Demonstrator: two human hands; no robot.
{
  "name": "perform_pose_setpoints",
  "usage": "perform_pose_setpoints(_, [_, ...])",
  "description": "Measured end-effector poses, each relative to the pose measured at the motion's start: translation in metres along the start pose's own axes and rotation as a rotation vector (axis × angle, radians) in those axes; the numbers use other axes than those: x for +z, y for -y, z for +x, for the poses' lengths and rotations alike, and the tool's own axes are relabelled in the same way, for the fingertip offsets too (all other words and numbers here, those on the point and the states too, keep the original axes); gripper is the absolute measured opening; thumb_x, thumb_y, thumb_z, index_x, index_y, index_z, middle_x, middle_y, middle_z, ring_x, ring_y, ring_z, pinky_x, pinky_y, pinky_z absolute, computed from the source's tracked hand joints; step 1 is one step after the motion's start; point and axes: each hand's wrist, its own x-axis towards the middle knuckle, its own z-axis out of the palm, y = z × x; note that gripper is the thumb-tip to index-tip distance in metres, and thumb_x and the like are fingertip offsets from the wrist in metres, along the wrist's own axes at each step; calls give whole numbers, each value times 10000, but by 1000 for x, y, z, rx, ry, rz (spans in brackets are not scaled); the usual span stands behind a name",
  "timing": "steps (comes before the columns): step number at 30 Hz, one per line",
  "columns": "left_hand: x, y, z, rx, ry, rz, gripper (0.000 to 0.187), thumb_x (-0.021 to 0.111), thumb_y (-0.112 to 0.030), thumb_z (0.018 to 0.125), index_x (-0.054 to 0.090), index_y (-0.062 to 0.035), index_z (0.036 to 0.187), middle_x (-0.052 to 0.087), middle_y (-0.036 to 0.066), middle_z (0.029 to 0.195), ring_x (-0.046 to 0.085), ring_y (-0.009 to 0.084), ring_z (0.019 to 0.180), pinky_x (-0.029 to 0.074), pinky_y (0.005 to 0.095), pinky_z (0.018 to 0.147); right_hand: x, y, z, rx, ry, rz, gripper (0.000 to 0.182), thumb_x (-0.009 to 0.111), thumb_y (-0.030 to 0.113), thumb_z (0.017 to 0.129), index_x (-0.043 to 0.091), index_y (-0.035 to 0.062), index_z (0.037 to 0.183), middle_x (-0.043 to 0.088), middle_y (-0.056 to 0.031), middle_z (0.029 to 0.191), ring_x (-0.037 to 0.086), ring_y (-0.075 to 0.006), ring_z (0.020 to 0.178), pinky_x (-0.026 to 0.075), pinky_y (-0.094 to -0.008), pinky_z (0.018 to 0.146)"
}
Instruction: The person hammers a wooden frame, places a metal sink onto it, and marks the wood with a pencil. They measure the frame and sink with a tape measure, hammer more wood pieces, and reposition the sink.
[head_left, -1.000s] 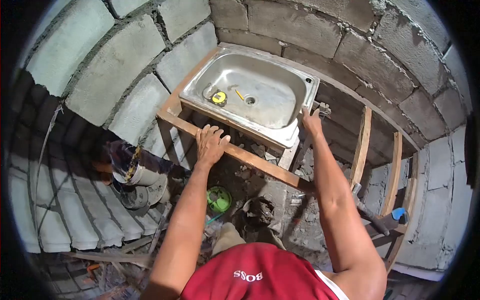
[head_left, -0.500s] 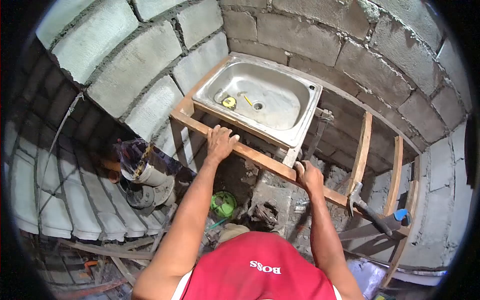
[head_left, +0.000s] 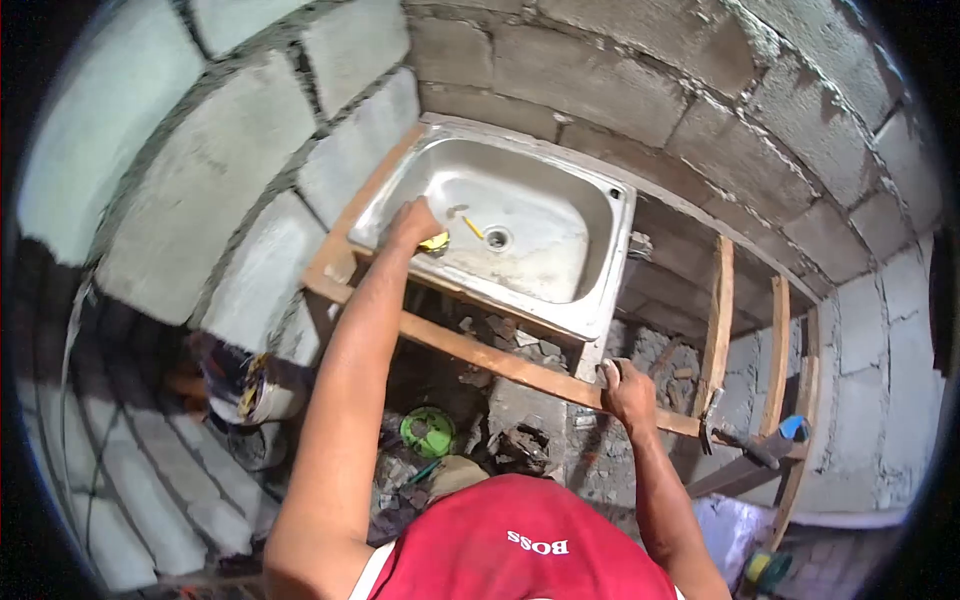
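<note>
My left hand reaches into the stainless steel sink at its near left corner. Its fingers are closed on a yellow tape measure, which is partly hidden. Beside the drain lies a thin yellow pencil-like stick. My right hand grips the front wooden rail of the counter frame, right of the sink. The sink rests on this wooden frame. Further right along the rail, a hammer hangs over the wood.
Concrete block walls close in behind and to the left. Wooden crosspieces span the frame's right side. A saw with a blue handle is at the right. Below are a green round object, rubble and a bucket.
My left hand has left the front rail and moved into the sink, onto the tape measure. My right hand stays on the rail. The view has shifted slightly.
</note>
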Motion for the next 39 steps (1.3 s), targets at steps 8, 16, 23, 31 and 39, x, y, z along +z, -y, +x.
perform_pose_setpoints(8, [74, -2, 84, 26, 562, 327, 758, 858, -269, 625, 594, -28, 1294, 671, 186, 1257, 652, 311, 1173, 549, 426, 964, 6, -8, 5, 48, -70, 79, 401, 595, 421, 974, 682, 56, 1115, 683, -284, 889, 650, -487, 870, 519, -536, 757])
perform_pose_setpoints(16, [36, -12, 58, 95, -312, -358, 653, 766, -368, 728, 570, -31, 1252, 629, 225, 1234, 647, 348, 1084, 529, 489, 915, 8, -12, 7, 57, -63, 122, 387, 585, 417, 986, 654, 37, 1021, 663, -293, 849, 626, -513, 846, 491, -556, 717])
perform_pose_setpoints(23, [-73, -44, -105, 143, 9, -2219, 476, 562, -372, 903, 620, 31, 1148, 670, 233, 1118, 652, 386, 938, 535, 562, 805, -2, -9, 4, 58, -33, 108, 353, 532, 363, 1022, 678, 52, 1100, 684, -271, 941, 644, -482, 913, 509, -503, 774])
perform_pose_setpoints(31, [63, -61, -345, -56, 364, -1993, 469, 635, -352, 933, 594, 6, 1232, 668, 201, 1159, 699, 320, 883, 613, 445, 739, 20, -42, 0, -336, -392, 287, 294, 612, 316, 990, 671, 51, 1102, 682, -156, 1068, 660, -380, 982, 535, -436, 814])
perform_pose_setpoints(39, [64, -101, -486, -53, 410, -1548, 809, 816, -206, 762, 425, 11, 1436, 608, 89, 1140, 609, 152, 1012, 510, 284, 870, -18, -2, -88, -420, 84, 657, 250, 650, 240, 959, 715, -1, 983, 715, -160, 875, 684, -229, 814, 532, -359, 765])
